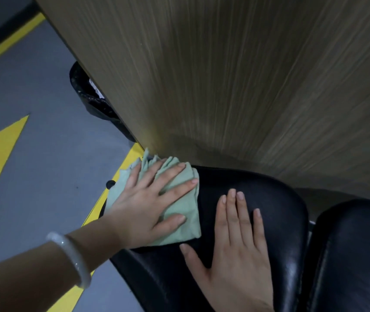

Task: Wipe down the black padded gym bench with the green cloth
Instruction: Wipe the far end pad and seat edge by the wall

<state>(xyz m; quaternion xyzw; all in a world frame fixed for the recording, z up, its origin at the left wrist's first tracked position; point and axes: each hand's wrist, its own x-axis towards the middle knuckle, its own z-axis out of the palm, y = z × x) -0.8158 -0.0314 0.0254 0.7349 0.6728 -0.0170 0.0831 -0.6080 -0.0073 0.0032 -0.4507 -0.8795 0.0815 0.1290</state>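
Observation:
The black padded bench (276, 212) fills the lower right, its near pad ending against a wooden wall. A folded pale green cloth (186, 219) lies on the pad's far left corner. My left hand (150, 203) presses flat on the cloth with straight, spread fingers; a white bangle circles that wrist. Directly on the pad, to the right of the cloth, my right hand (238, 251) rests flat with its fingers straight. A second black pad (355, 255) sits at the right, across a narrow gap.
A wood-grain wall panel (235, 75) rises right behind the bench. To the left is grey floor (44, 176) with yellow stripes and a yellow triangle (1, 147). A black bin with a liner (94, 97) stands by the panel's edge.

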